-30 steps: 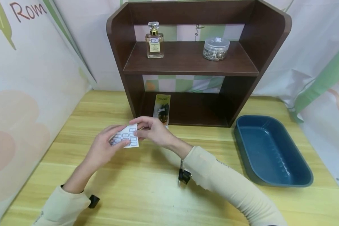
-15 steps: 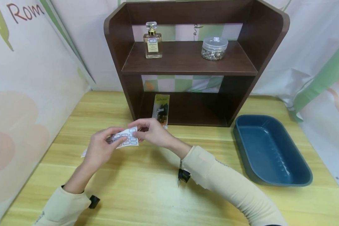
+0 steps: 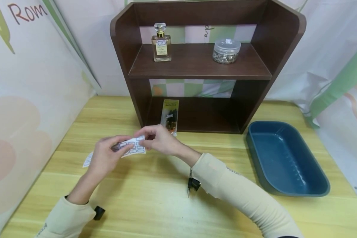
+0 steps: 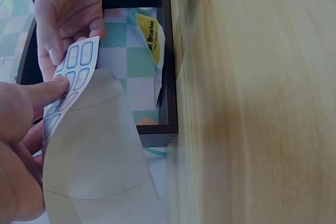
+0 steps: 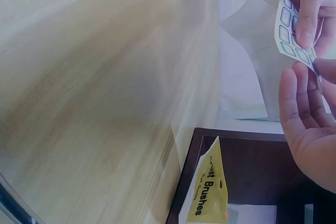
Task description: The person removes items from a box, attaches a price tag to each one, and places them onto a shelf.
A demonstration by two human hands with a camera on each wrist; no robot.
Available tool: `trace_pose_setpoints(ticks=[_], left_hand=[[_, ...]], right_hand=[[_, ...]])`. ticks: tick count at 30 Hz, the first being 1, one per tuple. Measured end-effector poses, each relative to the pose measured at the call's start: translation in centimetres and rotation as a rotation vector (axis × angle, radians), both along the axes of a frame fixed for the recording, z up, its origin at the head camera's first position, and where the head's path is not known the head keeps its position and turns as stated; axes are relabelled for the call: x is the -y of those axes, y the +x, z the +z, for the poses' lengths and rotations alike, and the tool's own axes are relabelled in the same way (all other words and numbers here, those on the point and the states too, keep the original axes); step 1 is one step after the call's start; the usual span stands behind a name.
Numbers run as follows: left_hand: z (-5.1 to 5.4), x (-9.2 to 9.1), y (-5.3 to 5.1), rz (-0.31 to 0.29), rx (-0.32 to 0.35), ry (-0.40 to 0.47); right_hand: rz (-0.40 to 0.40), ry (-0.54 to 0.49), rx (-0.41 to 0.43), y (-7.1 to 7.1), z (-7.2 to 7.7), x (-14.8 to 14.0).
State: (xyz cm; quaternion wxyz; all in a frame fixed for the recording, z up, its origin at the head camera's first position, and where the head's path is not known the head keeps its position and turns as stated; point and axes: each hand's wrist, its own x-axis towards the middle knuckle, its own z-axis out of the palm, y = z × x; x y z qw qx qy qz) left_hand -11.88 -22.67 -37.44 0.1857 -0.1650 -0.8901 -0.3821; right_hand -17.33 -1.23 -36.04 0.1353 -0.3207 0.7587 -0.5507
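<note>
A white sheet of blue-bordered label stickers (image 3: 133,149) is held up above the table in front of the shelf. My left hand (image 3: 104,156) grips it, thumb on the printed face, fingers behind. At its right edge, my right hand (image 3: 163,141) pinches the corner between thumb and fingers; the exact contact is partly hidden. In the left wrist view, paler paper (image 4: 100,153) curves below the printed labels. The sheet's left end (image 3: 88,160) sticks out behind my left hand.
The dark brown shelf (image 3: 200,73) holds a perfume bottle (image 3: 162,49) and a clear lidded jar (image 3: 226,53) above, and a pack of brushes (image 3: 170,115) below, whose end sticks out in front. A blue plastic bin (image 3: 285,158) stands at right.
The label sheet has bent and tilted flatter, and its left end has come into view behind my left hand. My right hand has shifted down slightly, still at the right edge.
</note>
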Motion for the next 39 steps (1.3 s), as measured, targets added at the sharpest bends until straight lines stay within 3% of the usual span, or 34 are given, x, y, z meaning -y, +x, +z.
trace_pose_setpoints(ticks=[9, 20, 39], left_hand=[[-0.07, -0.14, 0.09, -0.025, -0.052, 0.017], [-0.01, -0.22, 0.03, -0.03, -0.081, 0.007], [-0.23, 0.2, -0.08, -0.007, -0.031, -0.06]], right_hand=[[-0.014, 0.061, -0.008, 0.04, 0.22, 0.14], [-0.001, 0.032, -0.04, 0.04, 0.04, 0.0], [-0.044, 0.025, -0.059, 0.22, -0.33, -0.1]])
